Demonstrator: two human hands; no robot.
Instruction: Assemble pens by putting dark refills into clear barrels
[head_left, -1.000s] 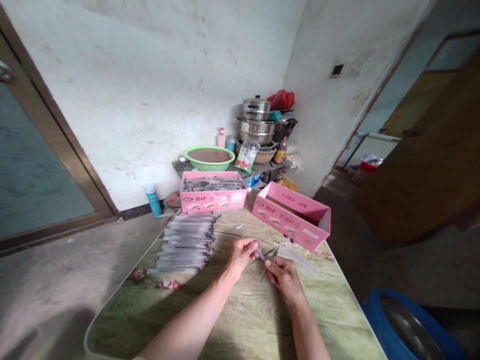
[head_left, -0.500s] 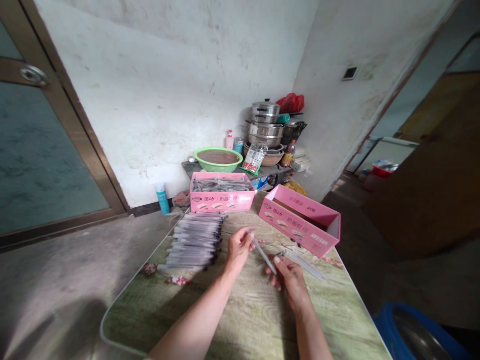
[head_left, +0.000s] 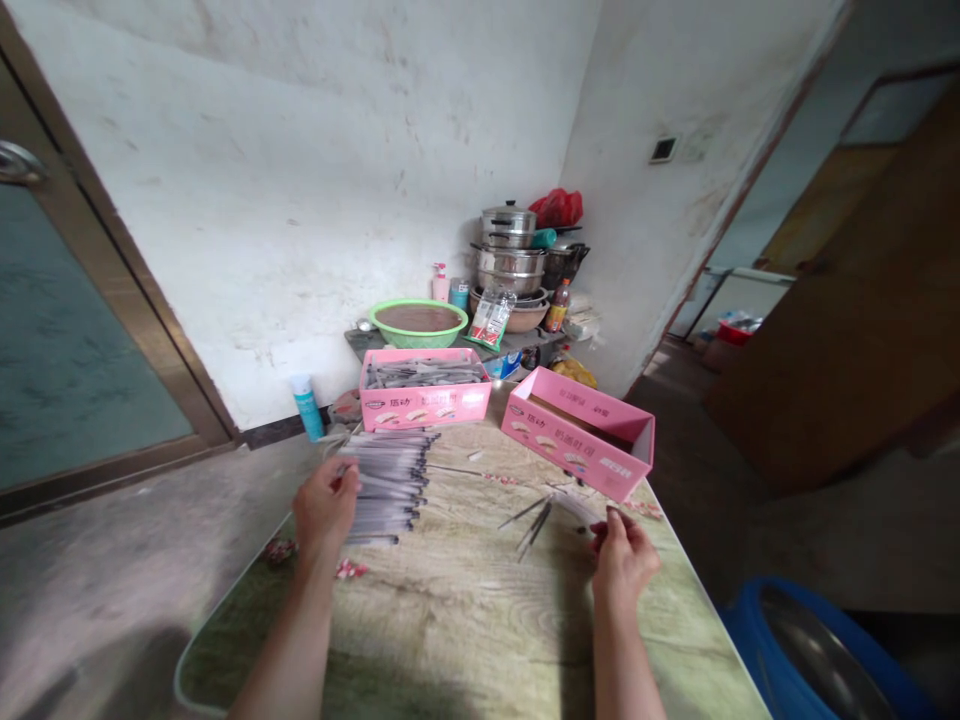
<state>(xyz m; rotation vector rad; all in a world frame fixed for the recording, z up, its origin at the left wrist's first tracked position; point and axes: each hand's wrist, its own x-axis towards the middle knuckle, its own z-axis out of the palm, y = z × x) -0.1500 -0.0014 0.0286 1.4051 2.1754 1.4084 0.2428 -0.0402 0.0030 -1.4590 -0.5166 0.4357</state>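
My left hand (head_left: 327,505) is at the left ends of a row of pens (head_left: 390,480) with pale, translucent barrels and dark tips. Its thumb and fingers are pinched on a pen there, mostly hidden by the hand and the row. On the right, my right hand (head_left: 625,552) has its fingers closed at the near end of some clear plastic tubes (head_left: 576,505); which piece it grips is partly hidden. Several thin dark sticks (head_left: 534,527), like pen refills, lie fanned out left of that hand. A thin stick (head_left: 454,469) lies right of the row.
A pink box (head_left: 424,408) full of pens stands behind the row. Another pink box (head_left: 577,450) sits at the right. Beyond the table (head_left: 450,620) are a green basin (head_left: 420,340), stacked pots (head_left: 510,262) and bottles. A blue tub (head_left: 750,640) stands right of the table.
My left hand has moved left from mid-table to the row, away from my right hand. My right hand has let go of the pen and moved right to the clear tubes. The view has shifted slightly.
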